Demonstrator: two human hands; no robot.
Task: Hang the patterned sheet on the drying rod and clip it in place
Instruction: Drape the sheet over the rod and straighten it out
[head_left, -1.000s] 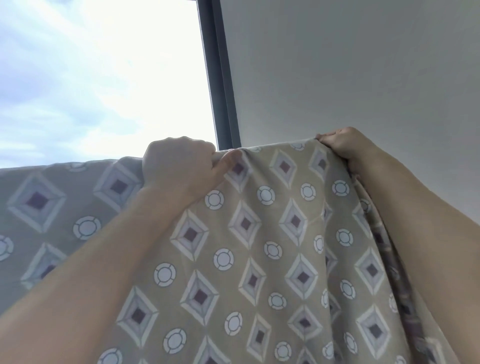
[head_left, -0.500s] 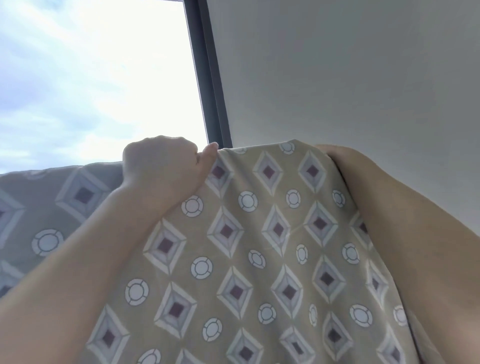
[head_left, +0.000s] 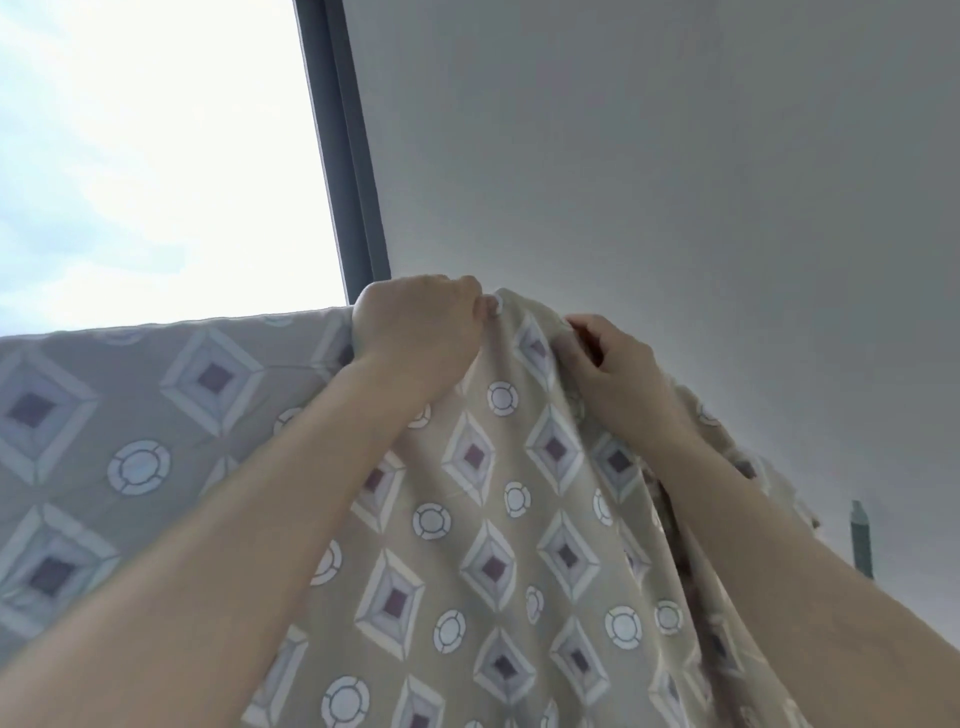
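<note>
both hands raised: left hand (head_left: 415, 327) grasping patterned sheet (head_left: 493, 519) top edge; right hand (head_left: 618, 374) pinching bunched fold beside it.

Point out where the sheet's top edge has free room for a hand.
Free: the flat top edge of the sheet, left of the left hand, below the window. Crowded: the bunched peak between it and the right hand.

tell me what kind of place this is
Likely an indoor laundry spot or enclosed balcony at home, seen looking up: a patterned sheet draped high over something hidden, a plain pale ceiling, and a dark window frame with bright cloudy sky beyond.
</note>
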